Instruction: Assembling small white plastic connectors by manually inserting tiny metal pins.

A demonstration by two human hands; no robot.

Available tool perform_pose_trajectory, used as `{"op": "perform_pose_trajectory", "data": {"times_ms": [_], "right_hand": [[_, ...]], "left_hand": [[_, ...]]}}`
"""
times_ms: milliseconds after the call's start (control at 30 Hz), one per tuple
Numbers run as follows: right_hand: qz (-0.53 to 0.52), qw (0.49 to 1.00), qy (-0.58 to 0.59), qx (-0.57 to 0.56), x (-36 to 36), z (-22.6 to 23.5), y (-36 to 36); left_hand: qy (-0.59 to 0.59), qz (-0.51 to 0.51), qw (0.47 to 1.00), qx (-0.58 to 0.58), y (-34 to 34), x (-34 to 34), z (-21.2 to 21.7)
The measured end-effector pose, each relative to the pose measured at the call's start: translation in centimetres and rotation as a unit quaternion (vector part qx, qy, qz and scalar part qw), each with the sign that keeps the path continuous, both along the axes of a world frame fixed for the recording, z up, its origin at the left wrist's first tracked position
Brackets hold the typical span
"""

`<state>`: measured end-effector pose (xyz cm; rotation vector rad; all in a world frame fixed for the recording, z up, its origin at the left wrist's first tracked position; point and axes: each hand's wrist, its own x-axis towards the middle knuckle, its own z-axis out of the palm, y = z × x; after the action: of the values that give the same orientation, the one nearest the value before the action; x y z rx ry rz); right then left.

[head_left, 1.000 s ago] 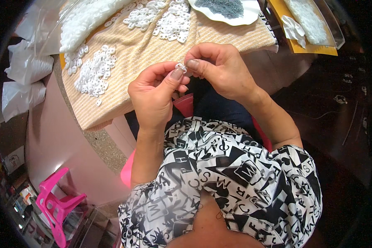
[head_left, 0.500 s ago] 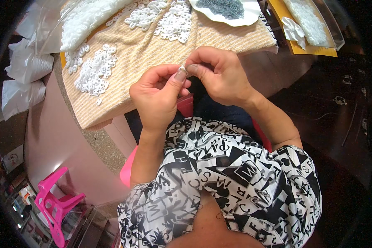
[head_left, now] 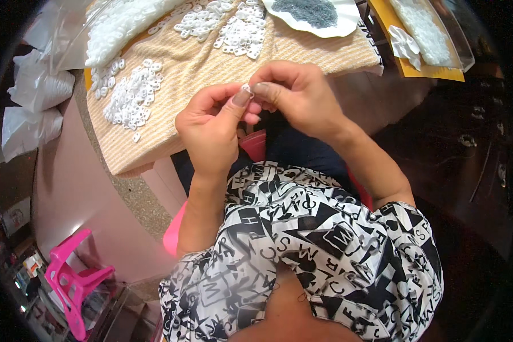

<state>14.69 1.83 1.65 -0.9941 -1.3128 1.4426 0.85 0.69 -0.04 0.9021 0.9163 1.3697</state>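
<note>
Small white plastic ring piece (head_left: 246, 88) pinched between fingertips of left hand (head_left: 211, 122) and right hand (head_left: 299, 94), both sets of fingers closed on it, held just off the near edge of the beige-cloth-covered bench (head_left: 194, 74). Piles of similar white rings (head_left: 132, 97) lie near the bench's left edge.

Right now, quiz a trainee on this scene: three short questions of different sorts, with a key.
1. True or false: both hands meet on one small white part.
2. The white plate of grey pieces lies: A) at the striped cloth's far edge, B) on the pink stool.
3. What lies loose on the cloth near the left hand?

Key: 1 true, the right hand pinches it too. 2 A. 3 Heaps of small white parts.
</note>
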Motion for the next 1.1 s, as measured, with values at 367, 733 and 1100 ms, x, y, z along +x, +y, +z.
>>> {"op": "perform_pose_trajectory", "data": {"times_ms": [367, 733, 1100], "right_hand": [[0.007, 0.997, -0.073, -0.015, 1.6, 0.2, 1.1], [-0.084, 0.976, -0.186, 0.076, 1.7, 0.4, 1.8], [-0.108, 0.81, -0.48, 0.318, 3.6, 1.4, 10.1]], "left_hand": [[-0.047, -0.026, 0.998, -0.038, 0.4, -0.2, -0.2], [-0.073, -0.011, 0.993, -0.086, 1.5, -1.4, -1.2], [-0.142, 0.023, 0.986, -0.089, 3.0, -3.4, -1.6]]}}
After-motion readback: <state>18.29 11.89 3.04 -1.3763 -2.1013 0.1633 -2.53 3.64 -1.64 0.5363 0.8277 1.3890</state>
